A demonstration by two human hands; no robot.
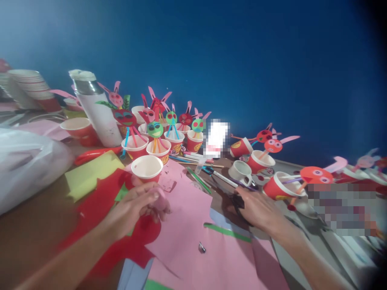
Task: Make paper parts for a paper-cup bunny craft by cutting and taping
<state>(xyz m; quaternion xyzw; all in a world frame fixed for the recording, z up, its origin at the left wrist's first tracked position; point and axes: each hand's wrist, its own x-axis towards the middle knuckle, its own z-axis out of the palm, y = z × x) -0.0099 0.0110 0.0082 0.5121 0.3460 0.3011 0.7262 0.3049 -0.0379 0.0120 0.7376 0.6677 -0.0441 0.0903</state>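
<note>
My left hand [143,203] pinches a small rounded piece of pink paper [160,198] between thumb and fingers. It hovers over red paper scraps [105,201] and a large pink sheet [184,205]. To the right, my right hand [255,205] is closed around the black handles of a pair of scissors [237,198]; their blades point away from me, up and to the left, and partly blur into the dark tabletop. Just beyond my left hand stands a red-and-white paper cup [147,167]. A small metal sharpener-like piece [201,247] lies on the pink paper.
Paper cups with rabbit-faced figures [155,129] line the back by the blue wall. A white flask [98,108], stacked cups [33,84] and a plastic bag [27,169] are left. Pens [223,177] and a mug [240,171] lie centre-right; more cup figures [316,175] stand right.
</note>
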